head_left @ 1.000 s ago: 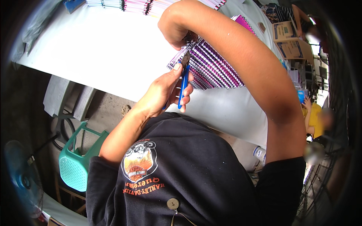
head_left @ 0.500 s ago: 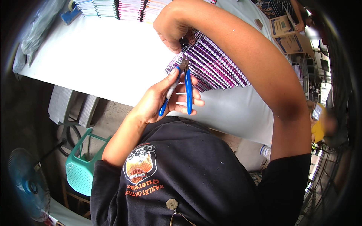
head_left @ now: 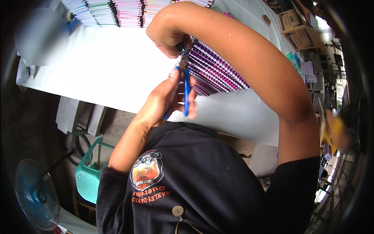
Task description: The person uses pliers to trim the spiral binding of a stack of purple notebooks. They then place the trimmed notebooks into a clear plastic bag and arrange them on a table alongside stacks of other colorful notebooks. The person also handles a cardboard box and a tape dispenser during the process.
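My left hand (head_left: 161,99) is wrapped round a pair of cutting pliers (head_left: 186,93) with blue handles. The handles stand apart, and the metal jaws point up at the end of a pile of spiral-bound notebooks (head_left: 218,66) with purple, pink and white edges and dark coils. Reaching across from the right, my right hand (head_left: 165,39) curls its fingers down over the coil ends at the pile's upper left corner, just above the plier jaws. Its fingertips are partly hidden, and my right forearm covers part of the pile.
More coil-bound stacks (head_left: 128,13) line the far side of the white table (head_left: 105,66). Below the table's left edge stand a green plastic stool (head_left: 87,181) and a fan (head_left: 39,195). Cardboard boxes (head_left: 300,37) are at the far right. A blurred round patch covers the upper left.
Both hands have shifted slightly left and up in the picture. The plier jaws have come closer to my right fingers, and the handles have drawn a little nearer together.
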The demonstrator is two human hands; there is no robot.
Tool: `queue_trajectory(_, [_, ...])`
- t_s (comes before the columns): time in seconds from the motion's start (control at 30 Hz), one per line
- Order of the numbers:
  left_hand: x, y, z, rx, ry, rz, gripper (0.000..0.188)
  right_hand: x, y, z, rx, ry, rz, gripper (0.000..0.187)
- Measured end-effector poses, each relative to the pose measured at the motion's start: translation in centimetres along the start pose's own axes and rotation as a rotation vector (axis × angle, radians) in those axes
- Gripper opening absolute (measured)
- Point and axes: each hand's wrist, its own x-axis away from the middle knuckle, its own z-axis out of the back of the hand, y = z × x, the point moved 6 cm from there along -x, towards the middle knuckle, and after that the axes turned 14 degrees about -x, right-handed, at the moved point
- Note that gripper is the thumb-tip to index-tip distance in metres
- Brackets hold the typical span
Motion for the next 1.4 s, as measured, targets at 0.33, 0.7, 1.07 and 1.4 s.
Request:
queue_trajectory(0.33, [0.5,0.0,-0.9,-0.122,-0.048,-0.015,0.061,2.2,0.6,0.8,0.125,-0.147,0.311,0.041])
queue_trajectory(0.7, [0.3,0.0,-0.7,-0.008,0.005,-0.02,0.054,2.2,0.7,-0.3,-0.085,0.331,0.271,0.017])
queue_trajectory(1.07, [-0.1,1.2,-1.7,0.032,0.027,-0.026,0.056,2.7,1.4,-0.1,-0.203,0.429,0.265,0.016])
queue_trajectory(1.4, [0.4,2.3,-3.1,-0.012,0.199,0.042,0.055,2.4,1.5,-0.1,-0.19,0.47,0.267,0.013])
